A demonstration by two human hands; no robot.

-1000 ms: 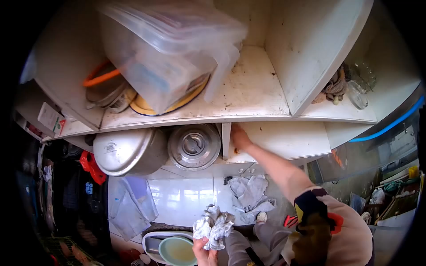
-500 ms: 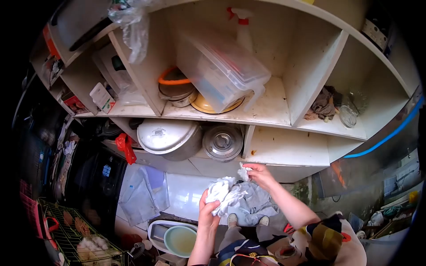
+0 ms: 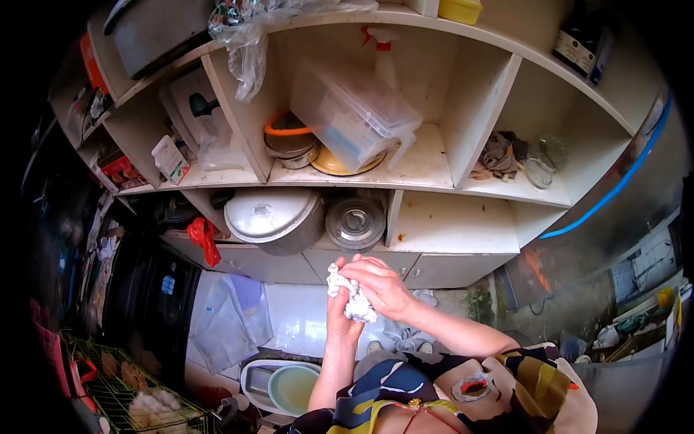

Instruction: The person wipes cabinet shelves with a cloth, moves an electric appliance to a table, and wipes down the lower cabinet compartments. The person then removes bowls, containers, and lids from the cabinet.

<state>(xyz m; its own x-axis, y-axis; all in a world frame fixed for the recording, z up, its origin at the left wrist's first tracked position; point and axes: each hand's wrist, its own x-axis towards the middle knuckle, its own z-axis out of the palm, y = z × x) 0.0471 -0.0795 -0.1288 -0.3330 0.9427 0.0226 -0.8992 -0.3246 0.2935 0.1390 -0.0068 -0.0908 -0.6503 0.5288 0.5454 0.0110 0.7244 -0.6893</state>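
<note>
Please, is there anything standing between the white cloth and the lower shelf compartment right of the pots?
Nothing visible blocks the way from the white cloth to the lower compartment, whose front is open. Only the right hand, at the cloth, is on that side.

Over my feed, the big pot sits left of the small pot on the lower shelf. Above, I see the box tilted over the plate, the pan left, the bottle behind.
</note>
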